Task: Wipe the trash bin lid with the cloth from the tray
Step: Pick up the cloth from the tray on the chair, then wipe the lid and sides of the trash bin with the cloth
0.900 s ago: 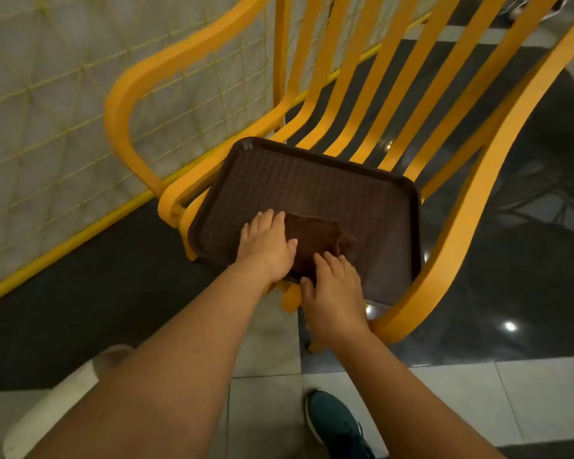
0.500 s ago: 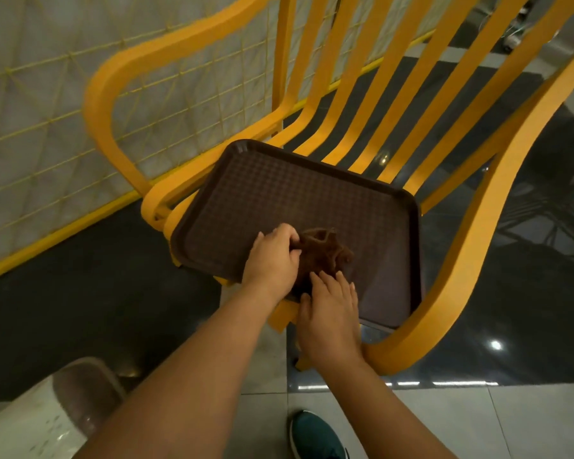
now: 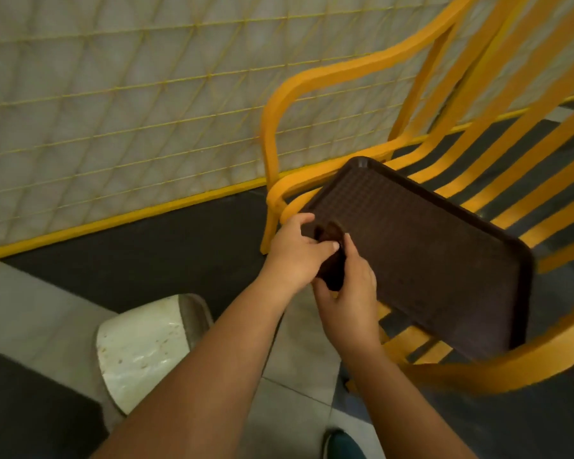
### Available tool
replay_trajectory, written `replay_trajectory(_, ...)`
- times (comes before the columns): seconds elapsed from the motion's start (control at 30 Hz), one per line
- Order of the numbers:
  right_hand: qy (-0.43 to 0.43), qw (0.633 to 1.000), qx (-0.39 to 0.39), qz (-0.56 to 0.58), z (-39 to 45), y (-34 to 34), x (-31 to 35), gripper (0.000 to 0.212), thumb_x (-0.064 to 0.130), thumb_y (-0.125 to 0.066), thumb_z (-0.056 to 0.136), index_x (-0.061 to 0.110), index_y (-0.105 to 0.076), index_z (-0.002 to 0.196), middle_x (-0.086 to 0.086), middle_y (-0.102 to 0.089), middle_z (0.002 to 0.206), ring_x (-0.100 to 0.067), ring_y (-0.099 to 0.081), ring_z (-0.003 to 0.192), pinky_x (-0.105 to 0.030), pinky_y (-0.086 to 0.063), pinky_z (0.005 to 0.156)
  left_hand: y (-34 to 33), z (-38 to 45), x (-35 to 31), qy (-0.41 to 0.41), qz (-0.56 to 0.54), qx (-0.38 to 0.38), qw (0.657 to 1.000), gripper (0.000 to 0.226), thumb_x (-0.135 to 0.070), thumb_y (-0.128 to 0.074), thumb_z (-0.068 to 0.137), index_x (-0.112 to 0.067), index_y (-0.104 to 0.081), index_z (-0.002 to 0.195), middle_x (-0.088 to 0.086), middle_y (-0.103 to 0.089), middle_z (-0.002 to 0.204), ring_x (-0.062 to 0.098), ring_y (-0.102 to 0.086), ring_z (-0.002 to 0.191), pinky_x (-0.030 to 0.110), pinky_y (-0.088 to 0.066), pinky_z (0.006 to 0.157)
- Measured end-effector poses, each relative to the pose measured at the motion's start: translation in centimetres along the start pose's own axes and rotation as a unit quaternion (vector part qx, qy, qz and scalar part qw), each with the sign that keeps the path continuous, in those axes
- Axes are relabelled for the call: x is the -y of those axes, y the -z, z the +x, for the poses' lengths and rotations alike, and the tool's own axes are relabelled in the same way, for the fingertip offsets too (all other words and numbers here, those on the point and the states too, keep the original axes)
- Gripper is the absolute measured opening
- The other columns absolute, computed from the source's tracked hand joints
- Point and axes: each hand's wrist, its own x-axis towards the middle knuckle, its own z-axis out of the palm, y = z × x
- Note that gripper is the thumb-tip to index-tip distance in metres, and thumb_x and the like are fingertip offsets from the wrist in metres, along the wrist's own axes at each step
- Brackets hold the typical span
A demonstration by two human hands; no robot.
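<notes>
A dark brown cloth [image 3: 332, 266] is bunched between both my hands, lifted just off the near left edge of the brown tray [image 3: 428, 260]. My left hand [image 3: 295, 256] pinches its top and my right hand [image 3: 348, 293] cups it from below. The tray rests on the seat of a yellow chair [image 3: 312, 81]. A white trash bin [image 3: 143, 346] with a grey lid rim [image 3: 196, 316] stands on the floor at lower left, partly behind my left forearm.
A wall of white panels with a yellow grid [image 3: 130, 104] runs behind, with a yellow strip along its base. The floor is dark and pale tile. My shoe [image 3: 342, 445] shows at the bottom edge.
Both hands gathered the flat cloth into a bunch and lifted it off the tray toward its left edge. My view swung left, bringing the trash bin further into sight.
</notes>
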Motion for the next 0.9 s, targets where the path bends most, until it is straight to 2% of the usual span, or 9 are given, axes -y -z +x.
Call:
replay_trajectory(0.07, 0.024, 1.000, 0.009, -0.001, -1.6, -1.4, 1.0, 0.068, 0.020, -0.062, 0.089, 0.026, -0.027, 0.148, 0.003, -0.050, 0.132, -0.012, -0.039, 0.126, -0.039, -0.037, 0.108, 2.6, -1.8, 1.2, 0.000, 0.008, -0.036, 0.999, 0.058, -0.022, -0.073, 0.079, -0.027, -0.045, 0.130, 0.000, -0.068, 0.098, 0.012, -0.065, 0.090, 0.022, -0.051, 0.070)
replay_trajectory(0.2, 0.072, 0.996, 0.049, 0.001, -5.0, -3.9, 2.4, 0.046, 0.021, -0.058, 0.092, 0.025, -0.048, 0.138, 0.005, -0.059, 0.111, -0.011, -0.051, 0.108, -0.032, -0.046, 0.093, 7.0, -5.8, 4.3, 0.002, 0.020, -0.105, 0.994, 0.051, -0.031, -0.076, 0.076, -0.027, -0.052, 0.121, -0.001, -0.069, 0.090, 0.011, -0.065, 0.084, 0.021, -0.049, 0.068)
replay_trajectory(0.33, 0.000, 0.991, 0.096, 0.095, -8.4, -5.4, 2.9, 0.040, 0.028, -0.060, 0.091, 0.031, -0.054, 0.131, 0.009, -0.056, 0.111, -0.006, -0.053, 0.101, -0.030, -0.048, 0.093, 10.5, -10.1, 8.6, -0.016, 0.012, -0.201, 0.979, 0.034, -0.034, -0.068, 0.083, -0.025, -0.057, 0.114, -0.001, -0.069, 0.082, 0.011, -0.067, 0.079, 0.029, -0.052, 0.073)
replay_trajectory(0.4, -0.036, 0.984, 0.110, 0.139, -10.1, -6.1, 2.6, 0.041, 0.031, -0.061, 0.090, 0.031, -0.055, 0.130, 0.008, -0.056, 0.114, -0.008, -0.055, 0.104, -0.035, -0.050, 0.095, 11.8, -12.5, 11.1, -0.016, 0.019, -0.262, 0.965, 0.019, -0.032, -0.061, 0.089, -0.029, -0.059, 0.107, -0.003, -0.066, 0.090, 0.012, -0.064, 0.085, 0.026, -0.048, 0.071)
replay_trajectory(0.47, -0.062, 0.975, 0.128, 0.173, -11.7, -6.8, 2.1, 0.042, 0.035, -0.062, 0.089, 0.031, -0.055, 0.130, 0.008, -0.058, 0.116, -0.008, -0.058, 0.104, -0.039, -0.052, 0.094, 12.5, -15.1, 13.3, 0.005, 0.047, -0.294, 0.955, 0.015, -0.033, -0.055, 0.092, -0.033, -0.059, 0.106, -0.007, -0.060, 0.101, 0.010, -0.058, 0.091, 0.027, -0.045, 0.073)
replay_trajectory(0.57, -0.103, 0.967, 0.151, 0.176, -14.0, -8.3, 1.1, 0.042, 0.039, -0.059, 0.090, 0.036, -0.052, 0.131, 0.009, -0.056, 0.117, -0.011, -0.059, 0.104, -0.042, -0.054, 0.092, 12.5, -18.2, 16.8, 0.034, 0.112, -0.284, 0.952, 0.022, -0.034, -0.053, 0.093, -0.033, -0.057, 0.114, -0.009, -0.055, 0.113, 0.007, -0.051, 0.100, 0.023, -0.042, 0.075)
replay_trajectory(0.63, -0.129, 0.965, 0.157, 0.167, -15.5, -9.5, 0.4, 0.041, 0.039, -0.056, 0.092, 0.035, -0.050, 0.132, 0.007, -0.056, 0.117, -0.013, -0.059, 0.103, -0.043, -0.054, 0.092, 12.2, -19.5, 19.1, 0.026, 0.165, -0.281, 0.945, 0.026, -0.035, -0.056, 0.091, -0.035, -0.056, 0.117, -0.008, -0.052, 0.125, 0.006, -0.050, 0.108, 0.023, -0.043, 0.083)
replay_trajectory(0.77, -0.147, 0.966, 0.166, 0.136, -17.3, -11.9, -1.0, 0.039, 0.037, -0.051, 0.095, 0.030, -0.051, 0.133, 0.004, -0.056, 0.116, -0.016, -0.059, 0.105, -0.043, -0.052, 0.095, 12.2, -19.8, 21.4, 0.015, 0.244, -0.285, 0.927, 0.038, -0.039, -0.057, 0.089, -0.038, -0.048, 0.126, -0.010, -0.045, 0.136, 0.013, -0.052, 0.111, 0.033, -0.048, 0.094)
replay_trajectory(0.9, -0.137, 0.968, 0.171, 0.126, -16.9, -13.7, -2.1, 0.034, 0.031, -0.045, 0.099, 0.029, -0.051, 0.132, 0.002, -0.052, 0.119, -0.016, -0.055, 0.107, -0.041, -0.047, 0.101, 12.7, -17.7, 22.2, -0.023, 0.333, -0.281, 0.900, 0.045, -0.041, -0.050, 0.092, -0.037, -0.039, 0.136, -0.012, -0.035, 0.146, 0.010, -0.029, 0.134, 0.032, -0.023, 0.112)
